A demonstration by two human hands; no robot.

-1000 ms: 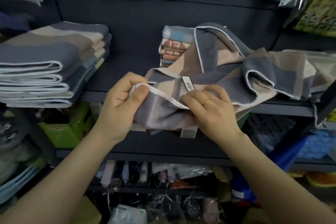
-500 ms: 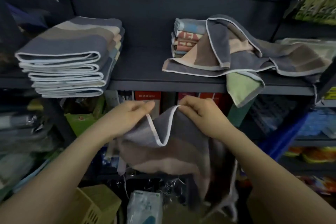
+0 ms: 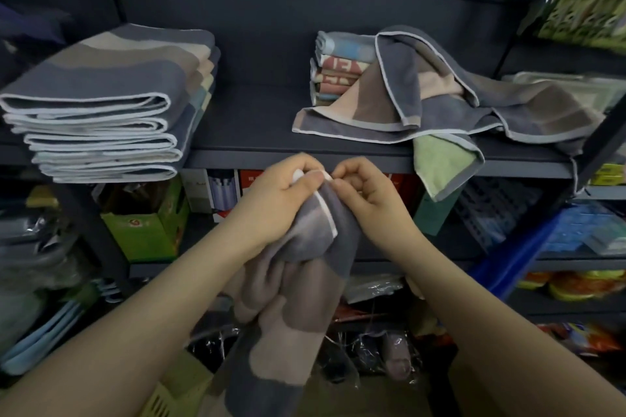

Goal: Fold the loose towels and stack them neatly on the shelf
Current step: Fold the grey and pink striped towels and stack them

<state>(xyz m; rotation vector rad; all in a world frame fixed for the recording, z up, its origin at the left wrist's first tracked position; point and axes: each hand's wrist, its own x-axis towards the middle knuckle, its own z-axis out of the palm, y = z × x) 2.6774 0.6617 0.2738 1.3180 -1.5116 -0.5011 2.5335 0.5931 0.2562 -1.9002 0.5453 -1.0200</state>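
A grey, brown and beige towel (image 3: 298, 308) with white piping hangs in front of the dark shelf (image 3: 257, 132). My left hand (image 3: 281, 200) pinches its top edge, and my right hand (image 3: 366, 193) pinches the same edge right beside it, so both hands meet just below the shelf's front lip. A neat stack of folded towels (image 3: 111, 105) lies on the shelf's left end. Loose, crumpled towels (image 3: 450, 105) sprawl over the right part of the shelf, one green corner (image 3: 440, 162) drooping over the front edge.
A small pile of folded patterned cloths (image 3: 335, 68) stands at the back of the shelf behind the loose towels. Wrapped goods hang above. Below are a green carton (image 3: 149, 227), boxes, blue crates (image 3: 528, 223) and a yellow basket (image 3: 176, 393).
The towel was pulled off the shelf and now hangs below it. My hands, apart along its edge half a second ago, have come together and risen toward the shelf lip.
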